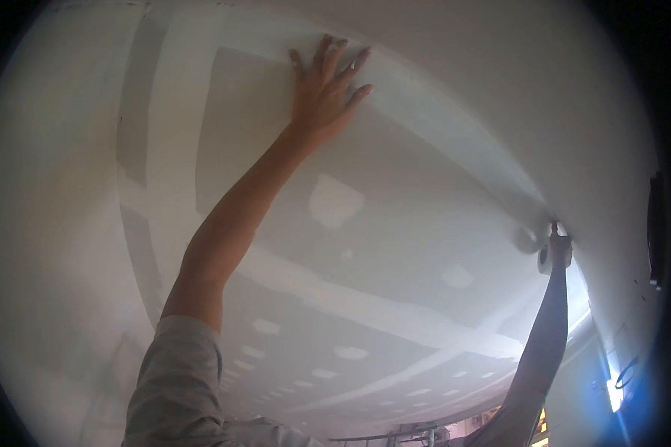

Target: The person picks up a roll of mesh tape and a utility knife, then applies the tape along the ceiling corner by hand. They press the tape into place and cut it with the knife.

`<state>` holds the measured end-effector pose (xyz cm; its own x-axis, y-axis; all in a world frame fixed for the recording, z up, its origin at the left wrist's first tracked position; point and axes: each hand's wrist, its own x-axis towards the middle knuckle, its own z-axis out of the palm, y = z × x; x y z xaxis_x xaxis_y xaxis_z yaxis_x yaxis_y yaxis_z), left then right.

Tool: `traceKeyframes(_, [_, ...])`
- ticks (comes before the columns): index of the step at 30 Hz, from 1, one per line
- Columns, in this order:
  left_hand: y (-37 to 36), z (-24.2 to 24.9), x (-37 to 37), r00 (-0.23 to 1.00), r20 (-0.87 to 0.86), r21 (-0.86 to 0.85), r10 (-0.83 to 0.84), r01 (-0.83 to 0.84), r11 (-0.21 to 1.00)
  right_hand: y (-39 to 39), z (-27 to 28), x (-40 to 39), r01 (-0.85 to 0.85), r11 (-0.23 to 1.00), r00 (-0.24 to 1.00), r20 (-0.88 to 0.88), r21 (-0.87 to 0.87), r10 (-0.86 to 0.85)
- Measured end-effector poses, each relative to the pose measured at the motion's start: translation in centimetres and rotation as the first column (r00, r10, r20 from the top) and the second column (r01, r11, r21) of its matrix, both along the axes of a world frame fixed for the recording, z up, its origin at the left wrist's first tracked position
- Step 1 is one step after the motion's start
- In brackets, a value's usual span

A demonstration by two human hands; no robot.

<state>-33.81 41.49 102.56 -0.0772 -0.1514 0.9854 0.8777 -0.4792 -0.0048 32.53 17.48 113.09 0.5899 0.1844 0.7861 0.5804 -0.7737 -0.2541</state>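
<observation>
My left hand [325,93] reaches up with its fingers spread, fingertips at the seam where the grey drywall panel [276,127] meets the white surface above it. Pale dust or compound marks the fingertips. Farther off to the right, my right hand [563,249] grips a white roll of tape [544,258], with one finger stretched up toward the same corner. A lighter band [440,123] follows the corner between the two hands. Beside the roll, a round shadow falls on the panel.
White compound patches [335,201] and long pale joint strips [313,290] cover the panel. A bright lamp [615,391] shines at lower right, with a dark object [656,231] at the right edge. Metal framework [395,434] and shelving appear at the bottom.
</observation>
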Motion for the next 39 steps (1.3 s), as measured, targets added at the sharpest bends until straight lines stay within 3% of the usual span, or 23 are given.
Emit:
traceKeyframes(4, [-1.4,0.1,1.4,0.999,0.046,-0.043,0.006,-0.004,0.999,0.5,0.8,-1.7,0.043,0.996,0.998,-0.058,0.084,-0.038])
traceKeyframes(7, [-1.9,-0.1,4.4,0.996,-0.077,-0.043,0.033,-0.037,0.998,0.3,0.6,-3.8,0.004,0.996,0.999,-0.054,0.088,0.001])
traceKeyframes(9, [-1.7,-0.1,6.4,0.941,-0.294,0.011,-0.169,0.18,0.984,0.9,0.6,-3.6,0.023,0.997,0.999,-0.05,0.075,-0.019])
traceKeyframes(14, [-2.9,0.3,7.3,0.969,-0.221,-0.04,-0.108,0.101,0.994,1.6,0.2,-5.4,0.025,0.996,0.999,-0.032,0.083,-0.022])
traceKeyframes(16, [-3.9,0.3,7.5,0.973,-0.201,-0.153,-0.113,0.083,0.985,2.0,0.4,-5.5,0.039,0.995,0.998,-0.055,0.087,-0.034])
traceKeyframes(19, [-3.1,-0.3,10.0,0.926,-0.343,-0.042,-0.158,0.153,0.987,1.3,0.4,-7.3,0.001,0.998,0.999,-0.05,0.058,0.002])
traceKeyframes(25, [-4.0,0.2,10.1,0.959,-0.274,-0.018,-0.072,0.069,0.997,0.9,0.1,-10.3,0.003,0.999,0.998,-0.061,0.054,0.0])
traceKeyframes(29, [-4.4,-0.1,11.0,0.968,-0.214,-0.068,-0.128,0.116,0.991,1.1,0.2,-11.0,-0.018,0.999,0.995,-0.098,0.046,0.022])
traceKeyframes(35, [-5.7,0.1,14.4,0.9,-0.34,-0.053,-0.274,0.273,0.961,1.3,0.1,-10.9,-0.004,1.0,1.0,-0.026,0.015,0.004])
traceKeyframes(39, [-6.5,0.6,14.6,0.944,-0.3,-0.08,-0.139,0.12,0.989,1.0,0.1,-11.9,-0.036,0.999,0.999,-0.014,0.007,0.036])
